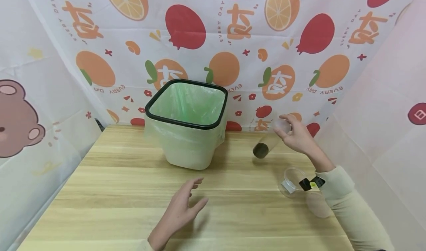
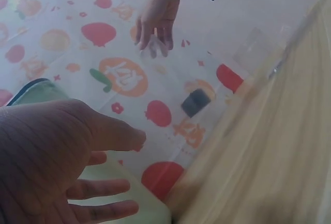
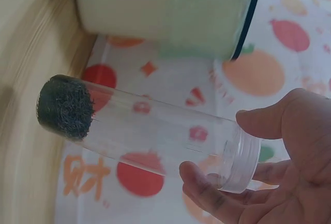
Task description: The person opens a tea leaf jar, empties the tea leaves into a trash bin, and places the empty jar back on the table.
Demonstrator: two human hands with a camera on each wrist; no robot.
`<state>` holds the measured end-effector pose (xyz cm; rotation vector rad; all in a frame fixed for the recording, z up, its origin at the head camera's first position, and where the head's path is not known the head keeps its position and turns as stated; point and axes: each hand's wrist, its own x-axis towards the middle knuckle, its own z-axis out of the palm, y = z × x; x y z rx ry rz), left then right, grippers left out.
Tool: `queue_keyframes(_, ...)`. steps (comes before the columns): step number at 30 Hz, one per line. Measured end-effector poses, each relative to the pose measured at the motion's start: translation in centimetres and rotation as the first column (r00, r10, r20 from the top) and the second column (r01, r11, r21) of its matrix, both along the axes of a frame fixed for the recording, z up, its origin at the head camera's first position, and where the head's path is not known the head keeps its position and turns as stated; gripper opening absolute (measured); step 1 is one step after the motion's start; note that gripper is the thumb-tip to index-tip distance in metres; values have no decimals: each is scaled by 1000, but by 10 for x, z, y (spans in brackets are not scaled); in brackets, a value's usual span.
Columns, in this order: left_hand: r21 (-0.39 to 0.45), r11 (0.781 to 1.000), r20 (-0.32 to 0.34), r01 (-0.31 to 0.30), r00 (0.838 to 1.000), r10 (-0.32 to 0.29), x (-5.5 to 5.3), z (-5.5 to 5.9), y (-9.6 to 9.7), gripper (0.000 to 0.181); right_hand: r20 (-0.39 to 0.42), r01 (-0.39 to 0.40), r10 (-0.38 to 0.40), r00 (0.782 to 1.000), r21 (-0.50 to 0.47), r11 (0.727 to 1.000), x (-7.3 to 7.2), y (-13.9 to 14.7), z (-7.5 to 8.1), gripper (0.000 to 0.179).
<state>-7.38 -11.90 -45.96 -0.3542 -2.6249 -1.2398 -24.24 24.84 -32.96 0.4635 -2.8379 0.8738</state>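
Holding clear tube (image 3: 145,125) tilted | right grip (image 1: 299,138): clasping upper end | left grip (image 1: 179,211): released, near bin (image 1: 189,149)

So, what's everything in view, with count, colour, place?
wooden table: 1, light brown, foreground
square bin: 1, pale green and black, on table
plastic liner: 1, green, in bin
plastic cylinder with dark shreds: 1, clear, above table
round container: 1, clear, table's right
fruit-print cloth: 1, white, behind
printed sheets: 2, white, either side
wrist device: 1, black, right wrist
sleeves: 2, cream, wrists
left hand: 1, bare, over table
right hand: 1, bare, gripping cylinder
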Motion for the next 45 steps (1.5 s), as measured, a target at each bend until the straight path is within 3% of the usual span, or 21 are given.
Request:
queue_keyframes(12,48,997,-7,54,999,-54,-18,15,18,64,-32,-139,136,990,-84,987,38,-45,6,54)
queue_keyframes(20,69,994,-52,87,995,-83,-26,20,30,70,-15,-192,192,981,-143,971,59,-66,7,56)
queue_keyframes(27,78,993,-83,93,993,-87,-31,19,39,84,-53,-278,273,960,-198,940,78,-82,5,55)
queue_keyframes(34,99,990,-81,102,992,-95,-32,15,42,94,-29,-340,343,939,-235,910,95,-94,5,56)
queue_keyframes(45,119,985,-83,121,990,-111,-29,14,43,85,-14,-401,414,910,-281,872,110,-104,0,54)
